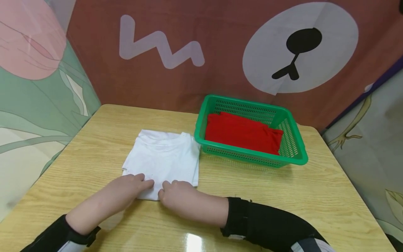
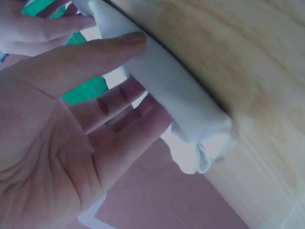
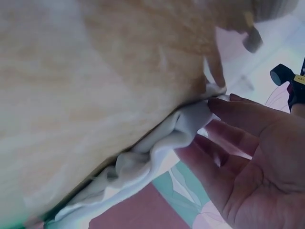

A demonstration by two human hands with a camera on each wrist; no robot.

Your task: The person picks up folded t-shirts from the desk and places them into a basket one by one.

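Note:
A folded white T-shirt (image 1: 167,157) lies flat on the table, its neckline toward the far side. My left hand (image 1: 129,187) holds its near edge at the left; in the left wrist view the thumb (image 2: 107,59) lies along the rounded fold and the fingers are on the cloth's other side. Close beside it, my right hand (image 1: 181,199) pinches the same near edge farther right. Wavy layers of the shirt (image 3: 162,138) show along that side in the right wrist view.
A green plastic basket (image 1: 245,149) stands at the back right of the wooden table (image 1: 315,196), close to the shirt's far right corner. Folded red cloth (image 1: 242,133) lies inside it. A brown printed curtain (image 1: 220,52) hangs behind the table.

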